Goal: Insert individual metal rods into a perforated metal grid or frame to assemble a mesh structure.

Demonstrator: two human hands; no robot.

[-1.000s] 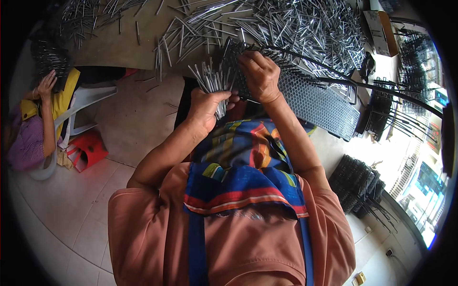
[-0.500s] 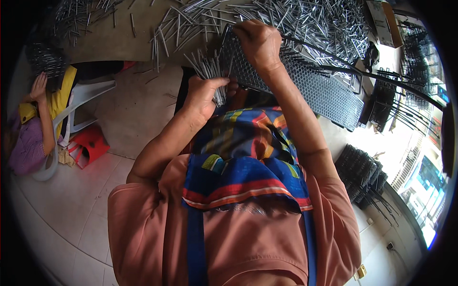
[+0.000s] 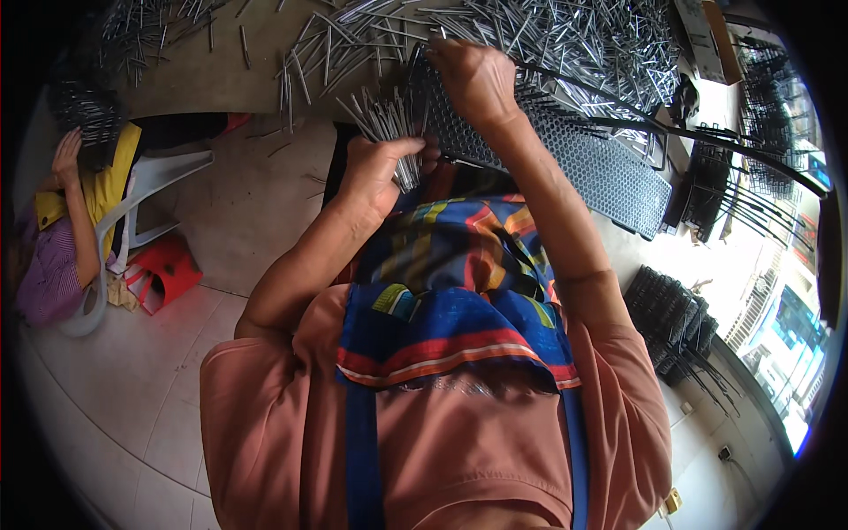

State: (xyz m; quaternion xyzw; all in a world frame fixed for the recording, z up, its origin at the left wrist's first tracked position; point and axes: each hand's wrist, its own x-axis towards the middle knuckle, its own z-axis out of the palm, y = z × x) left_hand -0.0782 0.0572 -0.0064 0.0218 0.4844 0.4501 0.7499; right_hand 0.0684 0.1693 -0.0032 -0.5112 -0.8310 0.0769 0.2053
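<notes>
A bundle of thin silvery metal rods (image 3: 386,119) fans out of my left hand (image 3: 371,168), which is closed round their lower ends with the thumb across them. Beside it, a long dark rack with a honeycomb of small holes (image 3: 609,181) rests tilted between the table edge and my lap. My right hand (image 3: 475,81) is above the rack's far left corner, its fingers pinched together. What they pinch, if anything, I cannot make out. Part of the rack is hidden behind my right hand and forearm.
Loose metal rods (image 3: 583,53) lie heaped across the table (image 3: 256,88). Black wire racks (image 3: 667,318) are stacked on the floor at right, with more near the window. At left, another person's hand (image 3: 67,157) touches a dark rack, near a white plastic chair (image 3: 163,172) and red bag (image 3: 168,274).
My right hand has shifted slightly left, and its fingers have turned a little. My left hand keeps hold of the rods, nearly unmoved. The other person's hand has moved slightly left.
</notes>
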